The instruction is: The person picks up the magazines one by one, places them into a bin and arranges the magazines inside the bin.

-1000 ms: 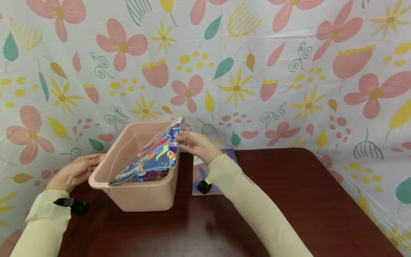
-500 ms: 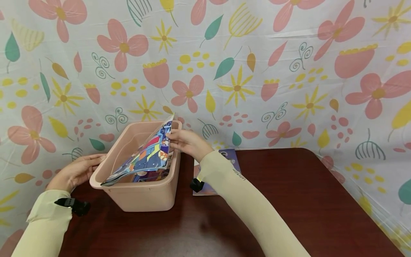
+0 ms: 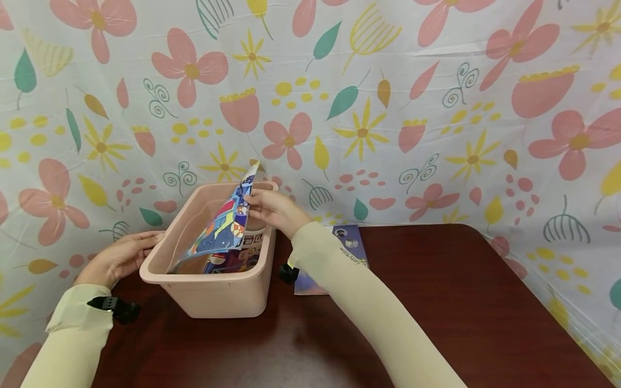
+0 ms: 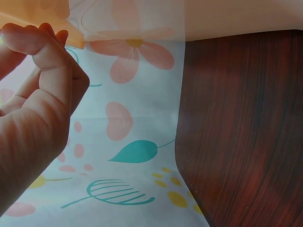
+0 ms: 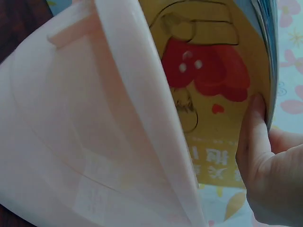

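Note:
A pink plastic bin (image 3: 213,291) stands on the dark wooden table (image 3: 436,302). My right hand (image 3: 269,210) pinches the top edge of a colourful picture book (image 3: 223,226) that tilts steeply into the bin. In the right wrist view the thumb (image 5: 253,137) presses the book's yellow cover (image 5: 213,80) beside the bin's wall (image 5: 137,99). My left hand (image 3: 121,256) rests against the bin's left rim, its fingers (image 4: 45,42) curled at the bin's edge (image 4: 128,19).
Another thin book (image 3: 351,242) lies flat on the table just right of the bin, partly under my right forearm. A floral cloth (image 3: 388,108) hangs behind and drapes down on the left (image 4: 128,156). The table's right edge is rounded.
My right hand has tipped the book steeper and pushed it left and down, deeper into the bin. The left hand has stayed at the rim.

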